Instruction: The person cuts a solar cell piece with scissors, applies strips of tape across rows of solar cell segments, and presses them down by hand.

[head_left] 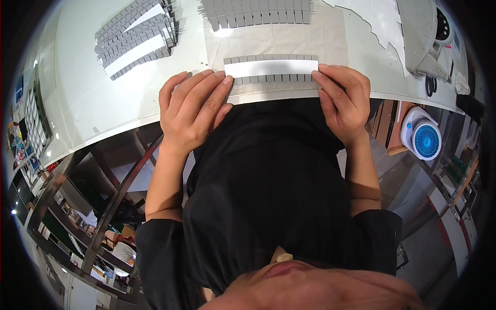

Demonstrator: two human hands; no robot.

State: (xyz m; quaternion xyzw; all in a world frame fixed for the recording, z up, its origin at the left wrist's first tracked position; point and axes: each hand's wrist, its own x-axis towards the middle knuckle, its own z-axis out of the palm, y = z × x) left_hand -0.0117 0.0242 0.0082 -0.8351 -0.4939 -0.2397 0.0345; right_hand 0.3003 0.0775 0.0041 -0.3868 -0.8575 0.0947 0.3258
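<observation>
- White-banded grey strip (pixel 271 68): left hand (pixel 192 107) at one end, right hand (pixel 347 101) at other, fingers curved.
- Both grips: pinching or merely touching, cannot tell.
- Grey panel (pixel 258 12) cut off above.

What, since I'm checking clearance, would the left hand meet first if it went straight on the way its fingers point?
The left hand would probably first meet the grey-and-white strip: its index fingertip seems to touch the strip's left end, though depth is unclear.
</observation>
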